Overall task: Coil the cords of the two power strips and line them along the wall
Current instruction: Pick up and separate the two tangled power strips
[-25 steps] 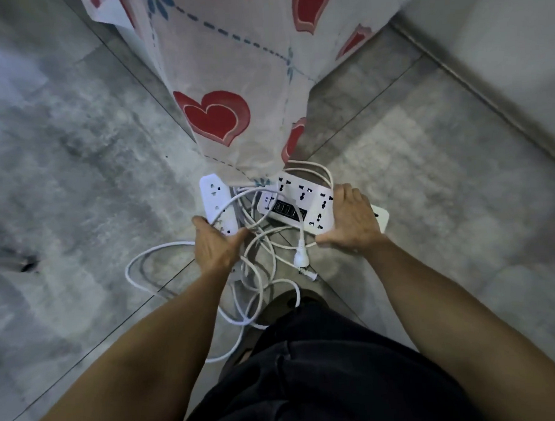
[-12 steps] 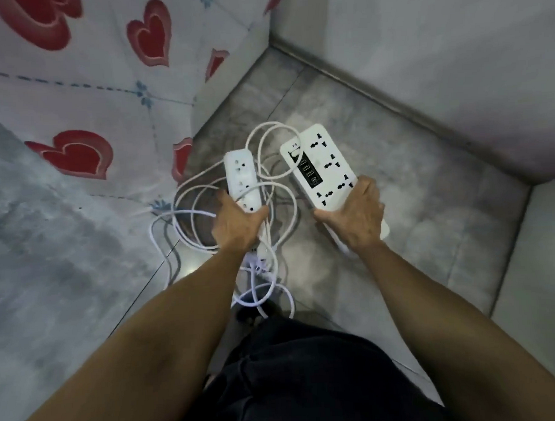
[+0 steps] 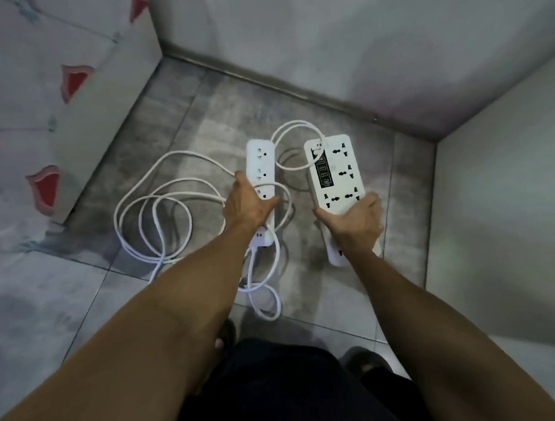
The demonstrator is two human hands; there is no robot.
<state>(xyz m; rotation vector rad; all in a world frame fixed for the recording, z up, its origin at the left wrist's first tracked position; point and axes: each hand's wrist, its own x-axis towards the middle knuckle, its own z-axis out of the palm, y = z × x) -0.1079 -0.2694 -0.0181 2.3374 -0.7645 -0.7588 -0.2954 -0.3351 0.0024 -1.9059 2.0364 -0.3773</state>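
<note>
2 hands grip 2 power strips, cords uncoiled.

The left hand hides the narrow strip's middle, the right hand covers the wide strip's near end toward six o'clock, and both plugs stay unseen.
</note>
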